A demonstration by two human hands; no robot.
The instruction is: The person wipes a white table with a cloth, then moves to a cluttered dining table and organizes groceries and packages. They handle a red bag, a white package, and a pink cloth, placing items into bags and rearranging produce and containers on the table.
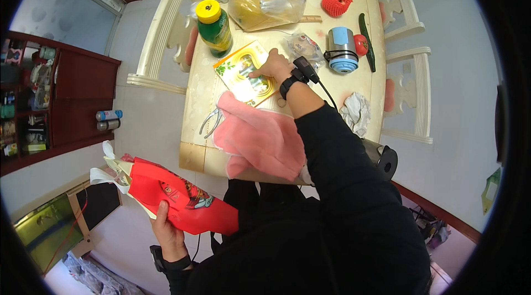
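Observation:
My left hand (168, 228) grips the side of a red bag (182, 195) with a printed picture, held off the table's near left corner. White handles (103, 175) and pale contents stick out of its far end. My right hand (274, 64) is on a flat white and yellow printed box (232, 75) lying on the table. Its thumb rests on the glossy top, with the fingers over the right edge and partly hidden. Just nearer lies a crumpled pink cloth (261, 141), beside the handles of pliers (213, 122). A green bottle with a yellow cap (215, 31) stands beyond the box.
A plastic bag of yellow contents (265, 0) fills the far middle. Toward the right are a steel and blue cup (343, 50), a tomato (361, 45), a cucumber (367, 41) and crumpled white tissue (356, 112). Chairs (159, 37) flank the table (194, 95).

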